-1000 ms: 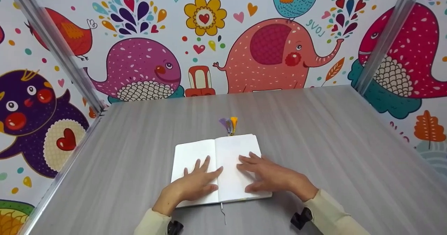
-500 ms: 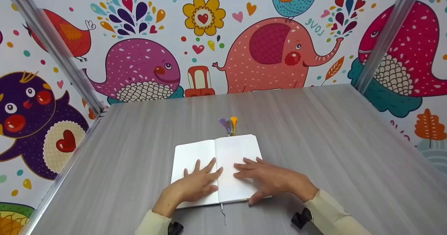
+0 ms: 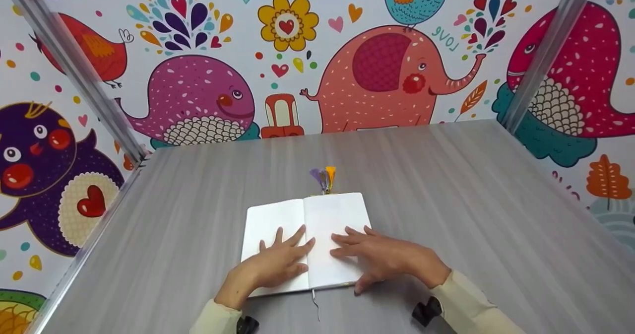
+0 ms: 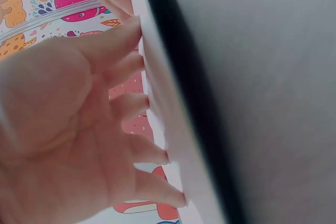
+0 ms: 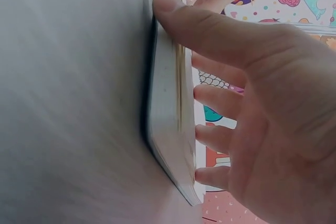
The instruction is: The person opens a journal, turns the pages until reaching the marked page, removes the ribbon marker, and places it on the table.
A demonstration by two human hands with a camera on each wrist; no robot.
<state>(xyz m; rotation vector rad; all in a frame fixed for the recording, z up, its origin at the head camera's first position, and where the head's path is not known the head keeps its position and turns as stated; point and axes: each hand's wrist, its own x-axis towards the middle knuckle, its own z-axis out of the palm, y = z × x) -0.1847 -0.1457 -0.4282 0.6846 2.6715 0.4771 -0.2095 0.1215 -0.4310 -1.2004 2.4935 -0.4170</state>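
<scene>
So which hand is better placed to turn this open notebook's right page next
Right, I'd judge: the right hand has its thumb at the near edge of the notebook and fingertips on that page; the left hand lies mostly over the left page.

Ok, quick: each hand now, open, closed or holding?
Left hand: open, spread on the open notebook.
Right hand: open, touching the same notebook, thumb at its near edge.

Notebook pages (image 3: 337, 212): smooth, matt paper
Tabletop (image 3: 198, 190): matt, wood-grained
Tassels (image 3: 331, 177): silky thread
Corner posts (image 3: 80, 66): shiny metal
Sleeves (image 3: 471, 304): matt cloth
</scene>
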